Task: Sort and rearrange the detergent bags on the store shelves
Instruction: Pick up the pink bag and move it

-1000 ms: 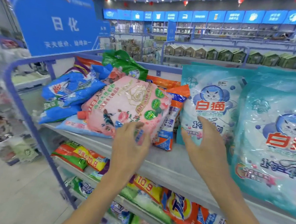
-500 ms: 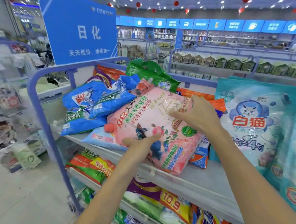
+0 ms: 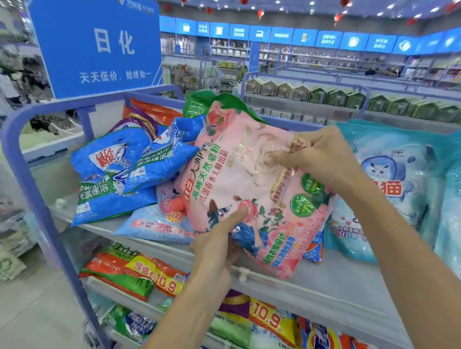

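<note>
Pink detergent bag (image 3: 239, 180) is being held tilted over top shelf (image 3: 325, 285): left hand (image 3: 216, 251) pinching its lower edge, right hand (image 3: 322, 158) gripping its upper part. Shelf is holding heaped blue bags (image 3: 116, 172) left, teal bags (image 3: 400, 198) right.

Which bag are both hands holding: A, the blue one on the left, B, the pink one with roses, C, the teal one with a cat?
B: the left hand grips the pink bag at its lower edge and the right hand pinches it near the top.
</note>
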A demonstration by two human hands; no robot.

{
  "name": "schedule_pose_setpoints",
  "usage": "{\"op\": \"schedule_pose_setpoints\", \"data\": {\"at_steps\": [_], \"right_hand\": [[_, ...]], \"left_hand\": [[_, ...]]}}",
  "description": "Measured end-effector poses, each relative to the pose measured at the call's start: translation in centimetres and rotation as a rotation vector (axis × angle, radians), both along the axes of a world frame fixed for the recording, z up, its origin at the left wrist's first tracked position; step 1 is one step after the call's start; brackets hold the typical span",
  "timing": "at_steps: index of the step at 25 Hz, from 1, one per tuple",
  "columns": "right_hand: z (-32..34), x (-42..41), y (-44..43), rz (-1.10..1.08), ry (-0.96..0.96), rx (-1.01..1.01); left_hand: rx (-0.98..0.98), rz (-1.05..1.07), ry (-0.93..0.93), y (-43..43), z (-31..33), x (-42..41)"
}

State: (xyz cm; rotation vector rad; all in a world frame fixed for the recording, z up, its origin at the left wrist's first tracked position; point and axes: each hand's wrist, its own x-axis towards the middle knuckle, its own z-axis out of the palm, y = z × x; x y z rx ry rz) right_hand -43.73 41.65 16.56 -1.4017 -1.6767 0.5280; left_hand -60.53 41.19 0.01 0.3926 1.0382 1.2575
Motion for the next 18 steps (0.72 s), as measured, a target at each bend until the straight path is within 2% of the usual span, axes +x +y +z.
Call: {"op": "schedule_pose_setpoints", "data": {"at_steps": [3,6,9,12,18], "right_hand": [[2.0,-0.4,-3.1,-0.048,0.079,0.136],[2.1,0.9,-6.7,-0.154,0.3,0.235],[0.0,2.2,-11.9,-0.164,0.493,0.297],[-3.8,4.6,-17.3,-0.176,0.717,0.26],[-9.1,8.8,-28.8,-0.314,0.797,0.063]], "left_hand": [[0.085,-0.125,-0.221,-2.1,1.1,-0.5],[0.169,-0.266,-0.46,-3.8,2.3,-0.4],[0.245,-0.394,-0.435,-5.7,3.4,0.6],[0.344,-0.537,-0.395,-8.3,3.8,1.3],[0.433,-0.736,-0.181,-13.6,2.9,5.1]]}}
